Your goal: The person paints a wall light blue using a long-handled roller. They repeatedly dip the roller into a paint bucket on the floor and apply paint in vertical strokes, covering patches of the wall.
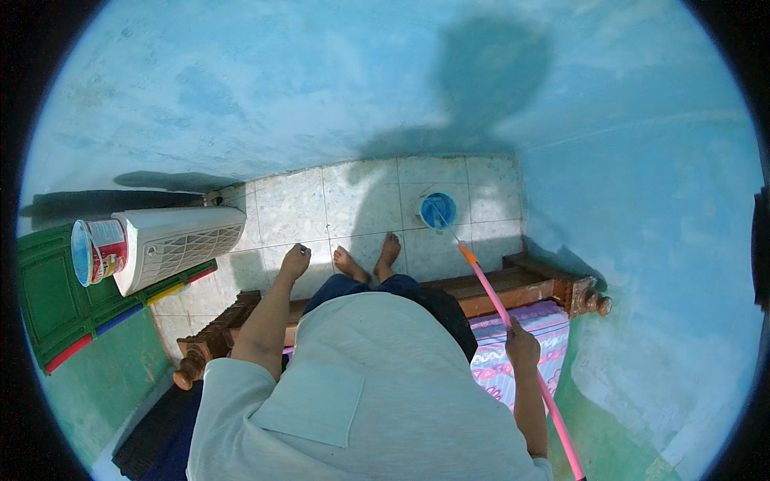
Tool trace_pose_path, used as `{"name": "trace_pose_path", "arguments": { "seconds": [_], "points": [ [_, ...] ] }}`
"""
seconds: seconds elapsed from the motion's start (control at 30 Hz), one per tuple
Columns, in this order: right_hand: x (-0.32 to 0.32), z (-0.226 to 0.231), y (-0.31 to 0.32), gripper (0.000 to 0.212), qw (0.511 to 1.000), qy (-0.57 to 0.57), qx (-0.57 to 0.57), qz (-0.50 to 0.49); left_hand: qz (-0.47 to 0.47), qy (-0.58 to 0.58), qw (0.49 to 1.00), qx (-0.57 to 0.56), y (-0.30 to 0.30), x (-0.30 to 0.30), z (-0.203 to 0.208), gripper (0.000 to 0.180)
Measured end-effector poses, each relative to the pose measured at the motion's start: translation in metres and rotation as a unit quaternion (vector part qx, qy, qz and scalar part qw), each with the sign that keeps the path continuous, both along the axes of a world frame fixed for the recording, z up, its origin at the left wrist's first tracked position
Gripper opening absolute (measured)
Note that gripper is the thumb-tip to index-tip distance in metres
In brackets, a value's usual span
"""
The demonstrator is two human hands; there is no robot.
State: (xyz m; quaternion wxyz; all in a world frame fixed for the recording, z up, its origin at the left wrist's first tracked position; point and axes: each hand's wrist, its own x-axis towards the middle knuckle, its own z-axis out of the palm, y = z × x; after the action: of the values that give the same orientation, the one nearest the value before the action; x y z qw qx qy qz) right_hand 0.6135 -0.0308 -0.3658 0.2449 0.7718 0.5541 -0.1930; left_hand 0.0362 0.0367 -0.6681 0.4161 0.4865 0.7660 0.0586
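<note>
My right hand [523, 345] is wrapped round a long pink pole [494, 298] at the right. The pole has an orange end piece [468, 255], and a thin metal rod runs from it into a small bucket [438, 210] with blue inside, likely paint. What is on the rod's tip cannot be made out. The bucket stands on the tiled floor near the far wall. My left hand [297, 260] hangs over the tiles at the left, fingers curled in, with nothing seen in it. Both my bare feet [370, 260] stand on the tiles.
A paint pail [104, 250] rests on a white plastic box-like piece [180, 244] at the left, beside a green panel [60, 289]. Behind my legs runs a carved wooden bed frame [525, 290] with a patterned pink sheet [553, 341]. Blue walls [305, 88] stand ahead and at the right.
</note>
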Motion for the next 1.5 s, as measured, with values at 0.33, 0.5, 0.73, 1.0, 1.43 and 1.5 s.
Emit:
{"name": "trace_pose_path", "arguments": {
  "seconds": [0.33,0.5,0.73,1.0,1.43,1.5],
  "points": [
    [0.003,0.011,-0.001,0.034,0.999,-0.033,0.01,0.005,0.057,-0.032,0.995,-0.072,-0.002,-0.002,0.004,0.038],
    [0.015,0.027,-0.003,0.033,0.999,-0.028,0.013,0.028,0.02,0.006,0.999,-0.038,-0.003,-0.001,0.02,0.037],
    [0.035,0.038,-0.008,0.033,0.999,-0.008,0.04,0.021,0.067,0.026,0.997,0.017,0.023,-0.021,0.045,0.031],
    [-0.002,0.064,-0.046,0.034,0.995,-0.025,0.066,-0.065,-0.031,0.034,0.986,0.16,0.068,-0.069,0.035,0.03],
    [-0.186,0.048,-0.21,0.043,0.939,0.024,0.177,-0.295,-0.25,-0.078,0.965,0.02,0.123,-0.102,0.025,0.053],
    [-0.199,0.007,-0.231,0.042,0.937,0.022,0.158,-0.31,-0.336,-0.052,0.939,0.059,0.126,-0.112,0.021,0.048]
  ]
}}
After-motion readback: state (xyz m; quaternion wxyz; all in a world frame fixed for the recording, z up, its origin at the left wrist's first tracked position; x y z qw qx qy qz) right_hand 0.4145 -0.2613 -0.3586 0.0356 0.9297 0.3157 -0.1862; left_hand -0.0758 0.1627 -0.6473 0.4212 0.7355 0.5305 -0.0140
